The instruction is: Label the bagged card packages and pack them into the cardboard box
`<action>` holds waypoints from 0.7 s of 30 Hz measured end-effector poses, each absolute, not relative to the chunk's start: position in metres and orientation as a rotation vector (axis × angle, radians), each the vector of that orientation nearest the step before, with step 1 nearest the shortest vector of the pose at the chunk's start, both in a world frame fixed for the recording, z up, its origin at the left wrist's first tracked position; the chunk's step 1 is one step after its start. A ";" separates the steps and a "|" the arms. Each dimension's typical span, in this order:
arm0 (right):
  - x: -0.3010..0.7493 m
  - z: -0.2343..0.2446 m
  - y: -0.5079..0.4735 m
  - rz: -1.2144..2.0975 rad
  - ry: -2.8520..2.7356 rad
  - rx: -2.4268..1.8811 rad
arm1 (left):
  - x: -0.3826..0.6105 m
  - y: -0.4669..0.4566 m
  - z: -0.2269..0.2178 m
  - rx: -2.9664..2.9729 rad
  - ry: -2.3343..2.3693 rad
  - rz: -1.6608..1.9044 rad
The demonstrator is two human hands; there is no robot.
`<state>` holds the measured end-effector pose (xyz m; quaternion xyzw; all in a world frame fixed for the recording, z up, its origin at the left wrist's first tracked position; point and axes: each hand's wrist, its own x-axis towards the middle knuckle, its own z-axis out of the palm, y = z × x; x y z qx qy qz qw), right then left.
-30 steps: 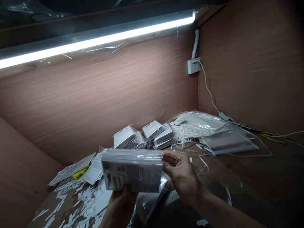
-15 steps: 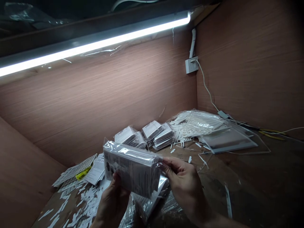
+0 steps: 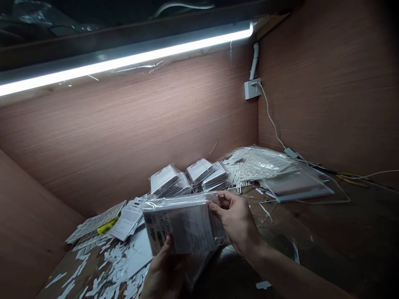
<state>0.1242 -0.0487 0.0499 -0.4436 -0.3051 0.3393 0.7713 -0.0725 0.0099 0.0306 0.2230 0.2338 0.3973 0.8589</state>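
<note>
A clear plastic bag (image 3: 183, 228) holds a stack of printed cards, raised above the table in front of me. My left hand (image 3: 165, 261) grips it at the lower left, thumb over the front face and the other fingers hidden behind. At its upper right corner, my right hand (image 3: 230, 216) pinches the loose film between thumb and fingers. Below and partly behind the held bag lies more bagged material, mostly hidden. Bagged stacks of cards (image 3: 168, 180) and further bagged stacks (image 3: 215, 176) stand against the back wall.
White paper scraps (image 3: 109, 268) litter the left. Printed sheets (image 3: 96, 220), a yellow packet (image 3: 108, 225) and loose cards (image 3: 127, 222) lie beyond them. White strips (image 3: 246, 170) and clear plastic sheets (image 3: 299, 187) occupy the back right, near a cable (image 3: 271, 118). A tube light (image 3: 131, 58) hangs overhead.
The bag of cards has shifted slightly right and its front face now turns more toward me. My right hand has moved up a little along its corner. The view has tilted slightly.
</note>
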 end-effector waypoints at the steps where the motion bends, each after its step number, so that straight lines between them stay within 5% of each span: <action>1: 0.125 0.050 -0.050 0.719 -0.659 -0.993 | -0.070 0.010 0.035 0.427 0.559 0.864; 14: 0.167 0.062 -0.126 0.459 -0.495 -1.114 | -0.092 0.061 0.088 0.351 0.701 1.253; 21: 0.193 0.082 -0.129 0.841 -0.488 -1.100 | -0.145 0.108 0.156 0.558 0.454 1.638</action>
